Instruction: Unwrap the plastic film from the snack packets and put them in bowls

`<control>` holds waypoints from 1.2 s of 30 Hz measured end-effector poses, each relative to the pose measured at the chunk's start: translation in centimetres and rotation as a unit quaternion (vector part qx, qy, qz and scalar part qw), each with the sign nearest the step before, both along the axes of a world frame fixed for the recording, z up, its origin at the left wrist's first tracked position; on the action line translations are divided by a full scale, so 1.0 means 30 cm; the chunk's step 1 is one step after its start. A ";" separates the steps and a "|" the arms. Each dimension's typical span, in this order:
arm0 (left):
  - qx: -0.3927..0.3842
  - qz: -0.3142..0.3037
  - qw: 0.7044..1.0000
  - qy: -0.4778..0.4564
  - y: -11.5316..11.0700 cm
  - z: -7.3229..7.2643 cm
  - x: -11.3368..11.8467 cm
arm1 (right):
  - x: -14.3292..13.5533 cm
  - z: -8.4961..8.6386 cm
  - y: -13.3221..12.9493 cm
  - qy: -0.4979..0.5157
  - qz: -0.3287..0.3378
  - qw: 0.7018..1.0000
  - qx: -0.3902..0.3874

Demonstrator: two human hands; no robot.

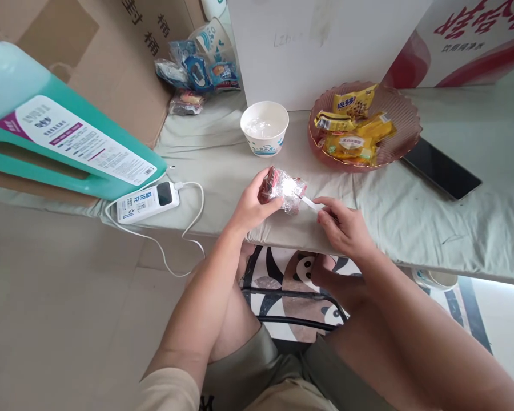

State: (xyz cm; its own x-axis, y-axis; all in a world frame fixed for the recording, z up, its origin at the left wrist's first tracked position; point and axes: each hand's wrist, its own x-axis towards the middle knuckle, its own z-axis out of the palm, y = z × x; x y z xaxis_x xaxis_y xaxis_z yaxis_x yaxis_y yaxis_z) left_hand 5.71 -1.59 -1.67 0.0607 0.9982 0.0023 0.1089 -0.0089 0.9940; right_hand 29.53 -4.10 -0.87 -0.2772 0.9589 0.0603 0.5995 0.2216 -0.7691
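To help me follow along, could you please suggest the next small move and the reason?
Perhaps nudge the white tool gently along the wrapped bundle, since the left hand steadies it and the right hand holds the tool's tip at its clear film.

“封” and “桶” mark the cardboard box (111, 85); “饮用纯净水”, the carton (475, 63).

Moderately bright, soft daylight-like light; strong glare at far-right floor; white glare on clear wrapping (289, 187); wide-angle stretching near edges; fine print soft.
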 end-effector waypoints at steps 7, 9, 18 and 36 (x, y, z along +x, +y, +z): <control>-0.010 -0.057 0.998 0.026 -0.012 0.005 0.044 | -0.021 0.011 0.001 -0.001 -0.009 1.000 -0.010; -0.019 -0.051 0.998 0.023 -0.007 0.006 0.051 | -0.016 0.009 0.003 -0.010 -0.014 1.000 -0.013; -0.026 -0.005 0.998 0.057 0.004 0.014 0.037 | 0.064 0.017 0.003 -0.114 -0.013 0.993 -0.008; 0.186 0.002 0.913 0.362 -0.044 0.007 0.022 | 0.190 0.012 0.047 -0.278 -0.200 0.939 0.037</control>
State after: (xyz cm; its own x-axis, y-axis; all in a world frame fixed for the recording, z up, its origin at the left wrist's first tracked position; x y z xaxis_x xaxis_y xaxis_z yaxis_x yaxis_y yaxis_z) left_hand 6.36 -2.90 -1.45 0.1770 0.9364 0.3031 0.7371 -0.3302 0.5896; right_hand 35.24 -2.69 -0.50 0.0957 0.9919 0.0839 0.9502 -0.0659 -0.3047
